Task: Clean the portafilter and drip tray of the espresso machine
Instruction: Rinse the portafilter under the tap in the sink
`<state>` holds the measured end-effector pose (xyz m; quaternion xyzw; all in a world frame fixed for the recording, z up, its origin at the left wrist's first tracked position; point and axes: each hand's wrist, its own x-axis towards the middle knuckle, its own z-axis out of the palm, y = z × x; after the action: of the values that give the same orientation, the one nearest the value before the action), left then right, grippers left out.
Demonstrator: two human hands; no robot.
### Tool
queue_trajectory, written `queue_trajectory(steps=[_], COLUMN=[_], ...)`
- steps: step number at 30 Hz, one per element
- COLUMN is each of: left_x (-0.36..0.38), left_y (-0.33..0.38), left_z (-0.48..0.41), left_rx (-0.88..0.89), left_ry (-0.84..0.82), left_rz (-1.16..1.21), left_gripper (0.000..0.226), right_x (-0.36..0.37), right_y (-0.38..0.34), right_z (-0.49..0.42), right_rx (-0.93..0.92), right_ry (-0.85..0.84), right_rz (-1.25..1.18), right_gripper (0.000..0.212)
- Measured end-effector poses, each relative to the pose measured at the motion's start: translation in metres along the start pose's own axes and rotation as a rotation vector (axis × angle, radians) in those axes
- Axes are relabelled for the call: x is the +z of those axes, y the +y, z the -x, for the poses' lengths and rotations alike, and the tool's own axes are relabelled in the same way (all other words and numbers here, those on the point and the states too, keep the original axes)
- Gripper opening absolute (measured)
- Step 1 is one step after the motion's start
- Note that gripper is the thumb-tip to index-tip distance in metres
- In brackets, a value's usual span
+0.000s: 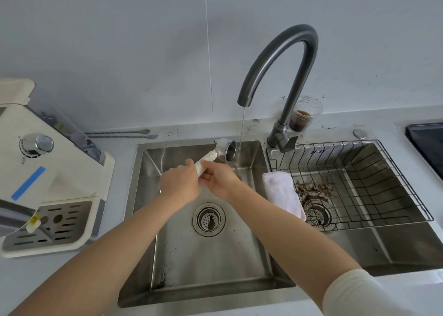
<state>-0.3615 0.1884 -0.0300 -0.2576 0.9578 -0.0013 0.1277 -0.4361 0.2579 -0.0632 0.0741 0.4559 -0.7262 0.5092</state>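
The portafilter (224, 149), with a white handle and a steel basket, is held tilted over the left sink basin (191, 255), its head just left of a thin water stream (242, 128) from the faucet (282, 59). My left hand (181, 185) grips the handle's lower end. My right hand (219, 179) holds the same handle from the right side. The drip tray (51, 227), a slotted grey grid in a cream frame, sits in the espresso machine (48, 172) on the counter at left.
A white cloth (281, 193) hangs over the divider between the basins. The right basin holds a black wire rack (374, 181) and coffee grounds near its drain (316, 214). A plastic cup with dark liquid (303, 118) stands behind the faucet. Two thin stirrers (119, 133) lie by the wall.
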Motion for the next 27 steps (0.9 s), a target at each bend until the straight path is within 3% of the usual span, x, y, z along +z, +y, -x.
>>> queue_trajectory(steps=[9, 12, 14, 16, 20, 23, 27], left_x=[0.004, 0.007, 0.000, 0.009, 0.007, 0.009, 0.015], left_y=[-0.002, -0.003, 0.000, 0.003, 0.006, 0.001, -0.002], left_z=[0.021, 0.017, 0.021, 0.019, 0.008, 0.001, 0.001], left_rx=[-0.054, 0.032, -0.009, 0.017, -0.116, -0.231, -0.159], left_ry=[0.144, 0.200, 0.117, 0.093, -0.196, -0.404, -0.523], left_rz=[-0.231, -0.230, -0.208, -0.051, 0.533, 1.024, 1.169], left_gripper=[0.038, 0.046, 0.047, 0.035, 0.028, 0.023, 0.036], right_x=[0.008, 0.008, 0.007, 0.005, 0.000, -0.006, -0.018], right_y=[0.004, 0.003, 0.001, -0.001, -0.001, -0.003, -0.010], right_z=[0.003, 0.005, 0.007, 0.009, 0.009, 0.010, 0.017], right_rx=[0.081, 0.079, 0.067, 0.052, 0.007, -0.019, -0.076], right_ry=[-0.096, -0.097, -0.085, -0.069, -0.022, 0.060, 0.122], right_rz=[-0.120, -0.077, -0.028, 0.062, 0.335, 0.507, 0.787], right_gripper=[0.017, 0.017, 0.018, 0.016, 0.008, 0.020, 0.017])
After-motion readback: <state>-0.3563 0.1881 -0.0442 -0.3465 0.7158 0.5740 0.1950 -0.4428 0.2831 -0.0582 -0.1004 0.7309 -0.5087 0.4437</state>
